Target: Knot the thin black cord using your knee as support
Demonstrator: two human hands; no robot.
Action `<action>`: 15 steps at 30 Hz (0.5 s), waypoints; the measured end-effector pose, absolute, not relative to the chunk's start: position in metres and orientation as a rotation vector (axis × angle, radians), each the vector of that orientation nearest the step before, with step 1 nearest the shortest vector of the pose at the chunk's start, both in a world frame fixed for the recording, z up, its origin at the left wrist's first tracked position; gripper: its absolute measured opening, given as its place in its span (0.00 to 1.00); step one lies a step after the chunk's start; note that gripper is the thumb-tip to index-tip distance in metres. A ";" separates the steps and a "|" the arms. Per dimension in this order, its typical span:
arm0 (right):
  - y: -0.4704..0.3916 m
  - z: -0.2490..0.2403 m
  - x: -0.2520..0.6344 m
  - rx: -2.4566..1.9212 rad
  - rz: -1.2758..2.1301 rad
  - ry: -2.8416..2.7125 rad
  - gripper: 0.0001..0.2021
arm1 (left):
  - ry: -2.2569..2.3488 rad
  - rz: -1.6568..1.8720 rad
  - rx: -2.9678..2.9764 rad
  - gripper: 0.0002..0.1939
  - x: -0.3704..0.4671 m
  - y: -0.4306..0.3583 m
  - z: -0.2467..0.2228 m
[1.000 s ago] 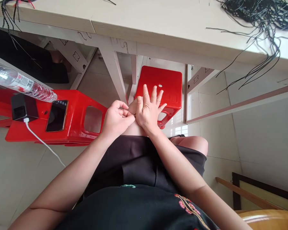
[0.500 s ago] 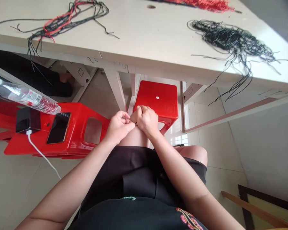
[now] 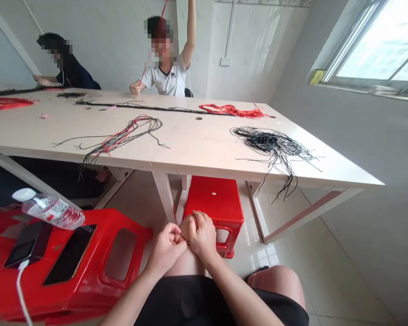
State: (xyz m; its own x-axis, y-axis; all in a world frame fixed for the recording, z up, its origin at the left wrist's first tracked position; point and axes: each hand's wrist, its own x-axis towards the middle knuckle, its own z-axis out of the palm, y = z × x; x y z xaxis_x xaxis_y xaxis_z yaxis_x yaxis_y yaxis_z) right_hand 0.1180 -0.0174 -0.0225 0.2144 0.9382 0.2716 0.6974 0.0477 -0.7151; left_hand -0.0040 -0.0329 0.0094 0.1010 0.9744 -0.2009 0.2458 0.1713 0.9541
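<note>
My left hand [image 3: 167,248] rests against the side of my bent knee [image 3: 187,226], its fingers curled in and its thumb reaching toward the other hand. Whatever may lie between those fingertips is too small to make out. Over the top of the same knee lies my right hand [image 3: 202,235], palm down, its fingers stretched across the skin and its thumb alongside. No object shows in it. Both hands are below the table edge. On the table above them are a loose bundle of black and red cords [image 3: 122,136] and a tangled heap of black cords [image 3: 268,140].
A red stool [image 3: 212,199] stands ahead of my knee. Another red stool [image 3: 88,258] at left bears a water bottle [image 3: 54,210], a phone [image 3: 70,254] and a black box [image 3: 29,244] with a white cable. Red cords [image 3: 231,110] lie farther back. Two people sit across the table [image 3: 190,131].
The view has tilted up, bringing the far side of the table, two people and a window into sight. My hands keep nearly the same pose on the knee.
</note>
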 end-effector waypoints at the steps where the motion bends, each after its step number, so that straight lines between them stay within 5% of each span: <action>1: -0.018 -0.022 0.117 -1.712 0.403 -1.530 0.17 | 1.371 0.850 1.285 0.11 -0.005 -0.033 0.009; 15: -0.019 -0.017 0.113 -1.717 0.523 -1.512 0.19 | 1.364 0.861 1.211 0.12 -0.007 -0.030 0.005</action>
